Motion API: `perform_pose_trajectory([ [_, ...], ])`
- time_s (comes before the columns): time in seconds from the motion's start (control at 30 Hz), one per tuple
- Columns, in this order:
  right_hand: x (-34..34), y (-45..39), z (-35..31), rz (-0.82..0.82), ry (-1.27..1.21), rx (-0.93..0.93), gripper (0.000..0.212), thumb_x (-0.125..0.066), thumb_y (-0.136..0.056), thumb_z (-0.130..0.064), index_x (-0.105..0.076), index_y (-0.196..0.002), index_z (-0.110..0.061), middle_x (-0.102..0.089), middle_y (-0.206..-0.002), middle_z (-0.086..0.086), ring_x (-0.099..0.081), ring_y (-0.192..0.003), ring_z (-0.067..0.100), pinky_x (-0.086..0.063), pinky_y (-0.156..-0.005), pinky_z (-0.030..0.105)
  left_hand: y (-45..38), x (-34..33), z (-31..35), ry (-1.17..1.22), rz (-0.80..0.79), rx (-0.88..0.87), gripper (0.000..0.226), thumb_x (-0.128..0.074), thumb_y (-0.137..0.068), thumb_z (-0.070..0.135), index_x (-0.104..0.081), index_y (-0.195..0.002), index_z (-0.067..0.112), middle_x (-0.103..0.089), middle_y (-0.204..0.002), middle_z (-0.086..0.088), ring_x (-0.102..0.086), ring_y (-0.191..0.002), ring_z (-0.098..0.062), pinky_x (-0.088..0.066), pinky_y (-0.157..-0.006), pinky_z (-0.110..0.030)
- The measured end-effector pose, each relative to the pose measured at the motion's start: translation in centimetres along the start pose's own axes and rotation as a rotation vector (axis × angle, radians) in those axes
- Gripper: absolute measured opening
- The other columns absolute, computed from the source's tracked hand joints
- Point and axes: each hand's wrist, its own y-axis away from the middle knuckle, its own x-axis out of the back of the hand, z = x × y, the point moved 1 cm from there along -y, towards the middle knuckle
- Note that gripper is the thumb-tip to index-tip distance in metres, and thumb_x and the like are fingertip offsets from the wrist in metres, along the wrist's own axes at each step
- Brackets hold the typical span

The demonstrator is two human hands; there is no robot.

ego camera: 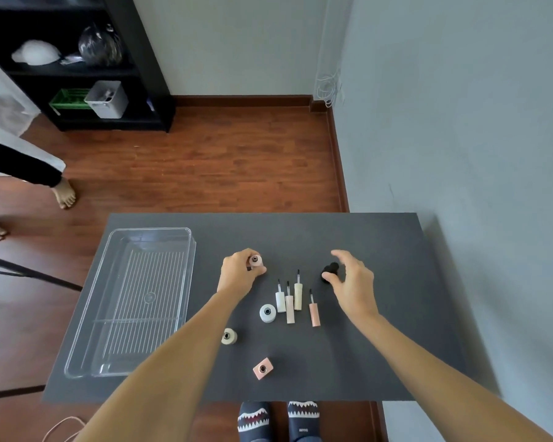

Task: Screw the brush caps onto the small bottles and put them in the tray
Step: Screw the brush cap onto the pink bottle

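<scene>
My left hand (pixel 238 273) is closed around a small pink bottle (pixel 255 260), its open neck facing up. My right hand (pixel 351 282) hovers with fingers spread, thumb and fingertips touching a small black object (pixel 330 269) on the dark table; what it is stays unclear. Between my hands lie several brush caps: a white one (pixel 280 299), two cream ones (pixel 290 307) (pixel 298 293) and a pink one (pixel 314 312). Three uncapped bottles stand nearer me: pale blue (pixel 267 313), cream (pixel 229 336), square pink (pixel 263 368). The clear tray (pixel 186 260) on the left holds nothing.
The dark table (pixel 380 346) stands against a grey wall on the right. Another person's bare feet (pixel 65 194) are on the wooden floor at far left, beside a black shelf unit (pixel 77 68). My slippers (pixel 278 419) show below the table's near edge.
</scene>
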Motion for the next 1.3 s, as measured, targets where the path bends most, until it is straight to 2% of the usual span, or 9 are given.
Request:
perform_pose_trajectory([
  [0.07,-0.1,1.3,-0.8,0.141,0.052,0.12,0.039,-0.075,-0.081,-0.008,-0.062,-0.117,-0.01,-0.059,-0.114,0.005,-0.055,-0.104,0.022,-0.041,-0.092,0.026,0.4,0.5,-0.1,0.012,0.021,0.002,0.012,-0.075,-0.083,0.014,-0.068,-0.093,0.013,-0.072,-0.089,-0.004,-0.066,-0.086,-0.021,-0.052,-0.079,-0.033],
  [0.13,-0.7,3.0,-2.0,0.211,0.091,0.209,0.023,-0.074,-0.081,-0.011,-0.064,-0.102,-0.012,-0.059,-0.099,0.002,-0.055,-0.088,0.022,-0.044,-0.082,0.029,1.0,1.0,-0.4,0.022,0.029,-0.003,0.01,-0.073,-0.084,0.014,-0.066,-0.092,0.012,-0.072,-0.089,-0.004,-0.066,-0.085,-0.023,-0.051,-0.075,-0.031],
  [0.2,-1.7,4.9,-3.0,0.136,0.16,0.217,0.01,-0.071,-0.083,-0.017,-0.062,-0.083,-0.014,-0.059,-0.081,-0.001,-0.055,-0.072,0.023,-0.048,-0.07,0.035,1.7,1.5,-0.8,0.034,0.036,-0.02,0.009,-0.072,-0.084,0.013,-0.065,-0.09,0.012,-0.072,-0.088,-0.004,-0.066,-0.085,-0.023,-0.049,-0.073,-0.028],
  [0.23,-2.4,5.6,-3.3,0.067,0.213,0.187,0.013,-0.069,-0.085,-0.023,-0.061,-0.079,-0.014,-0.059,-0.077,-0.001,-0.055,-0.07,0.023,-0.048,-0.067,0.036,2.1,1.8,-0.9,0.038,0.04,-0.032,0.009,-0.072,-0.084,0.013,-0.065,-0.09,0.012,-0.072,-0.088,-0.004,-0.066,-0.084,-0.023,-0.049,-0.074,-0.028],
  [0.43,-5.5,6.9,-4.0,-0.24,0.537,-0.08,0.036,-0.058,-0.085,-0.051,-0.062,-0.091,-0.016,-0.069,-0.09,0.0,-0.068,-0.082,0.023,-0.041,-0.063,0.03,4.1,2.7,-1.3,0.066,0.049,-0.065,0.01,-0.074,-0.082,0.014,-0.066,-0.088,0.014,-0.071,-0.088,-0.004,-0.068,-0.086,-0.022,-0.053,-0.082,-0.033],
  [0.73,-6.9,7.2,-4.0,-0.289,0.589,-0.18,0.028,-0.057,-0.089,-0.041,-0.062,-0.095,-0.015,-0.067,-0.097,0.003,-0.068,-0.088,0.026,-0.041,-0.063,0.029,6.2,3.3,-2.1,0.103,0.066,-0.076,0.012,-0.076,-0.08,0.012,-0.066,-0.087,0.013,-0.071,-0.088,-0.002,-0.068,-0.084,-0.021,-0.055,-0.082,-0.032],
  [1.0,-4.0,7.6,-5.6,-0.207,0.446,-0.162,0.015,-0.049,-0.088,-0.025,-0.047,-0.077,-0.015,-0.067,-0.085,0.006,-0.054,-0.066,0.025,-0.04,-0.057,0.028,7.2,4.6,-0.8,0.125,0.089,-0.126,0.012,-0.077,-0.079,0.015,-0.068,-0.086,0.018,-0.071,-0.083,0.004,-0.069,-0.08,-0.016,-0.053,-0.075,-0.022],
  [1.2,1.3,6.7,-8.0,-0.05,0.078,-0.109,0.017,-0.059,-0.087,-0.024,-0.06,-0.075,-0.012,-0.066,-0.067,-0.002,-0.064,-0.063,0.021,-0.049,-0.055,0.03,8.0,6.4,2.9,0.224,0.128,-0.166,0.013,-0.076,-0.077,0.02,-0.068,-0.086,0.024,-0.071,-0.08,0.01,-0.069,-0.075,-0.007,-0.048,-0.069,-0.012],
  [1.3,4.6,5.6,-10.1,0.034,-0.07,0.006,0.014,-0.067,-0.086,-0.02,-0.065,-0.072,-0.017,-0.067,-0.063,-0.009,-0.063,-0.06,0.004,-0.047,-0.055,0.013,8.5,7.6,5.3,0.279,0.141,-0.193,0.013,-0.077,-0.077,0.023,-0.067,-0.084,0.028,-0.072,-0.081,0.01,-0.068,-0.075,-0.005,-0.049,-0.068,-0.011],
])
